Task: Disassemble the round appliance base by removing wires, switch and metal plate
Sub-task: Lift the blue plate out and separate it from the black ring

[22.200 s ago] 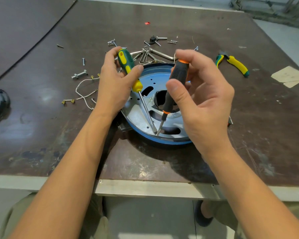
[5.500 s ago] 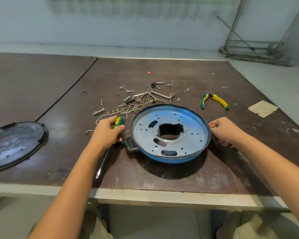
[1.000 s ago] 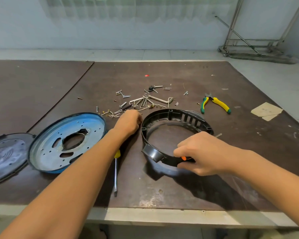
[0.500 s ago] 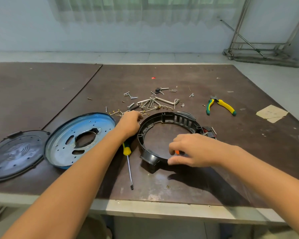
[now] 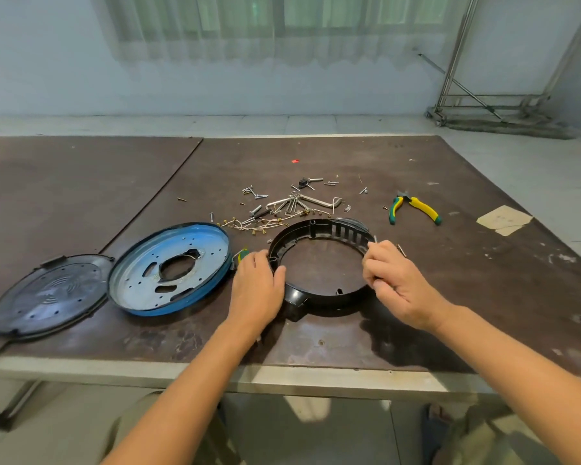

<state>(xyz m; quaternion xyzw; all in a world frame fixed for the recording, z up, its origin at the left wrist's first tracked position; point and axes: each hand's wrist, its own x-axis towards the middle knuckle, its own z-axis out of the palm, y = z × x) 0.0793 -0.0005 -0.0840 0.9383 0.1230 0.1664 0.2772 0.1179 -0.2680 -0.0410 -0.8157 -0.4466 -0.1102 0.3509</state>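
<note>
Screws (image 5: 256, 196), hex keys (image 5: 316, 200) and loose wires (image 5: 259, 225) with brass ends lie scattered across the bench (image 5: 416, 330) just behind the black ring (image 5: 329, 298). The nearest wires almost touch its far rim. To the right of that litter are yellow-and-green pliers (image 5: 413, 208), well apart from the ring, with a paper scrap (image 5: 503, 219) further right. A green-and-yellow screwdriver (image 5: 242, 256) pokes out from under my left hand (image 5: 257, 290), wedged between the ring and the metal plate (image 5: 138, 280), so it crowds that side.

The metal plate, blue-rimmed and dished, lies flat to the left of the ring and does not touch it. A short bit of pale wire sits at the edge of its middle hole. Its left edge overlaps a black cover (image 5: 47, 293) near the bench's front edge. The ring is the plastic shell of the round base, and bare bench shows through its middle.

My left hand holds the ring's left wall, thumb inside and fingers outside. My right hand (image 5: 396, 286) is curled narrow on the right rim, pinching it. A thin metal piece stands just above those fingers, and I cannot tell whether I hold it. A metal rack (image 5: 483, 105) stands on the floor (image 5: 534, 169) beyond the bench.
</note>
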